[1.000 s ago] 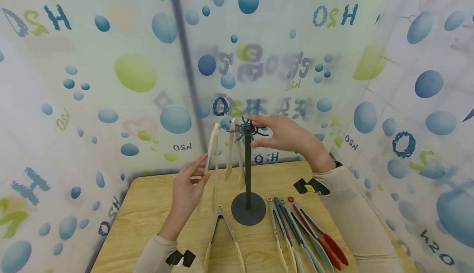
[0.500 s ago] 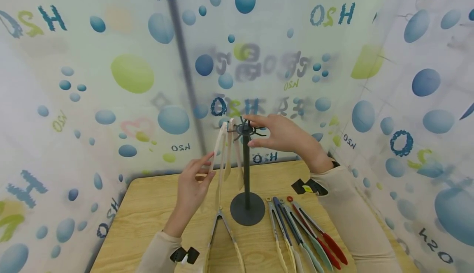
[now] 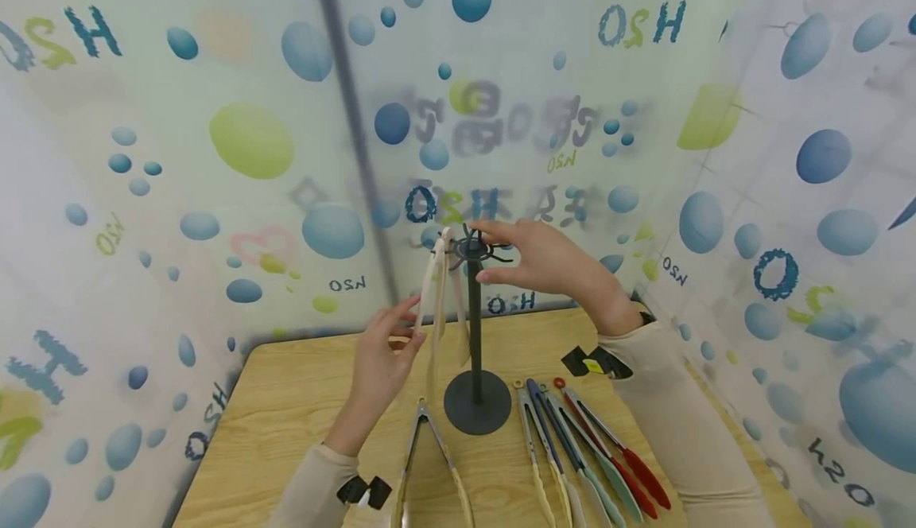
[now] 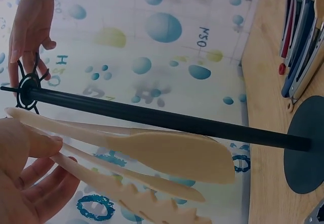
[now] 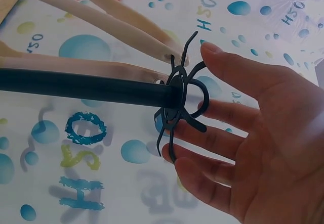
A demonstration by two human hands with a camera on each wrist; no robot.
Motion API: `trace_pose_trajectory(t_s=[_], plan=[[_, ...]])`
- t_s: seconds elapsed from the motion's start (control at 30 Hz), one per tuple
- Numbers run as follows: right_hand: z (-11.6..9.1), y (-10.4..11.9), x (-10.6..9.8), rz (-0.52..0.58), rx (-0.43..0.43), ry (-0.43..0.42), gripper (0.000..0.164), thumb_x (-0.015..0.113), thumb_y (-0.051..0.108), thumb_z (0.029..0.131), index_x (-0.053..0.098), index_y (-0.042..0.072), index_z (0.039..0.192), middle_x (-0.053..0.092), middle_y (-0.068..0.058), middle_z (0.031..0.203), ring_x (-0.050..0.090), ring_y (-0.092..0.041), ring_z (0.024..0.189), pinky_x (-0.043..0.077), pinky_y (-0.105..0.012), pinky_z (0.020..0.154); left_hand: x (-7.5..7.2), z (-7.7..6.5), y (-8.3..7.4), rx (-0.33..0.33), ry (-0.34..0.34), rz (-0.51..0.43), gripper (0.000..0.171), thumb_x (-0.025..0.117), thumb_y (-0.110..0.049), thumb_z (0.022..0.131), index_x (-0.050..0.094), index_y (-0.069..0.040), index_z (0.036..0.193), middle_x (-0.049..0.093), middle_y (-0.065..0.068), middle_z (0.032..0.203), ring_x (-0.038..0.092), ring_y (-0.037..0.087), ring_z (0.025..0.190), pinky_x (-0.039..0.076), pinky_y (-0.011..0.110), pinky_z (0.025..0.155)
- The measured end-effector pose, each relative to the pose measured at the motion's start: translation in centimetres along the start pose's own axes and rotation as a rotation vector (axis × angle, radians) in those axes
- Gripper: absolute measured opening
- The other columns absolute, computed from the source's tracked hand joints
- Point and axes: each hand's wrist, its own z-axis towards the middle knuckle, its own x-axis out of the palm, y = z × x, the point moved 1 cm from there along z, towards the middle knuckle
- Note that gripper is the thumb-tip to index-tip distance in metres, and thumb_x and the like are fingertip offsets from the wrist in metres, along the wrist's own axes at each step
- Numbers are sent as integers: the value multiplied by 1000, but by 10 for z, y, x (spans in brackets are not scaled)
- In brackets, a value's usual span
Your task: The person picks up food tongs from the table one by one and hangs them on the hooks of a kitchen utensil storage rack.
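Observation:
My left hand point(image 3: 385, 357) pinches one arm of a pair of beige tongs point(image 3: 427, 293), their joined end up. In the left wrist view these tongs point(image 4: 147, 198) show a scalloped edge. Their top meets a hook tip of the black utensil stand point(image 3: 475, 321); I cannot tell whether the hook passes through. A second beige pair of tongs point(image 5: 76, 67) hangs from the hook beside it, with a flat, spatula-like end. My right hand point(image 3: 547, 262) holds the stand's hook ring point(image 5: 176, 100), thumb at one hook and fingers curled around the others.
Cream-tipped metal tongs point(image 3: 422, 417) lie spread in front of the stand's round base point(image 3: 477, 409). Several closed tongs, among them red tongs point(image 3: 640, 476), lie side by side at the right of the wooden table point(image 3: 300, 385). A patterned curtain point(image 3: 272, 51) stands behind.
My left hand has carried the beige tongs rightward to the stand, their top now at a hook. My right hand stays at the hook ring.

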Motion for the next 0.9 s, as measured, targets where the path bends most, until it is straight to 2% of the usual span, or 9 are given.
trace_pose_trajectory(t_s=[0.2, 0.4, 0.67, 0.9], plan=[[0, 0, 0, 2, -1, -6, 77, 65, 52, 92, 30, 29, 157, 59, -3, 143, 57, -33, 123, 48, -53, 100, 8, 2, 5, -18, 48, -14, 55, 74, 3, 84, 61, -14, 135, 64, 13, 105, 72, 25, 84, 59, 27, 67], [0, 0, 0, 4, 5, -8, 77, 65, 53, 91, 28, 32, 157, 59, -2, 143, 55, -32, 124, 48, -53, 100, 14, 2, 10, 1, 55, -34, 51, 72, 3, 86, 60, -7, 135, 65, 14, 103, 71, 27, 87, 60, 33, 69], [1, -1, 1, 4, 2, -6, 78, 65, 53, 91, 28, 32, 157, 59, -2, 144, 56, -32, 123, 48, -53, 99, 22, 1, 17, 10, 72, -38, 49, 72, 4, 86, 60, -5, 132, 68, 17, 105, 71, 27, 89, 61, 35, 71], [1, -2, 1, 14, 11, -6, 78, 65, 53, 91, 28, 31, 157, 58, -2, 144, 54, -35, 125, 48, -53, 100, 29, -3, 24, -22, 99, -63, 48, 71, 2, 88, 59, -6, 134, 67, 15, 107, 70, 26, 91, 61, 35, 74]])
